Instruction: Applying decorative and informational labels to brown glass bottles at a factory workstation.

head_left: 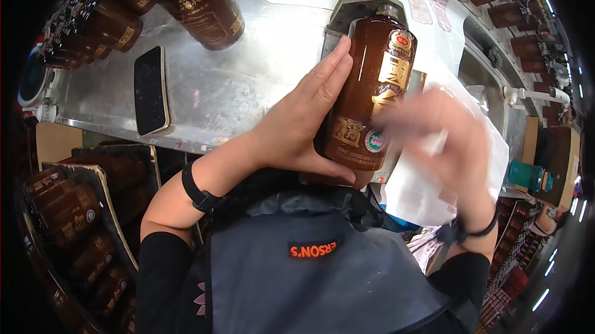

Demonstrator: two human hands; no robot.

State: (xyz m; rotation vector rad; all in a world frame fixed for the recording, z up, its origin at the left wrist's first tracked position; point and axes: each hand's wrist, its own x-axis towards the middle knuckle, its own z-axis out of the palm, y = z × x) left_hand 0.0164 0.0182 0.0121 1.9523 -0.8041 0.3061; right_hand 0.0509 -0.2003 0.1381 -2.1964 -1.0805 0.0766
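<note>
A glossy brown bottle [372, 86] with gold lettering and a small red emblem lies tilted in front of me, its clear neck pointing away. My left hand [304, 114] holds it from the left, with straight fingers along its side and the thumb at its base. Near the bottle's lower front is a round green-and-white sticker [374, 141]. Over the bottle's right side hovers my right hand [446, 142], smeared by motion. Its fingertips are near the gold lettering. Whether they touch the bottle or hold anything cannot be made out.
A black phone [151, 91] lies on the metal worktable [248, 67]. Several brown bottles stand at the far left, the nearest [201, 8] close to the phone. Printed label sheets [427, 2] lie beyond the bottle. Crates of bottles [74, 210] sit lower left; a green jar [524, 174] stands right.
</note>
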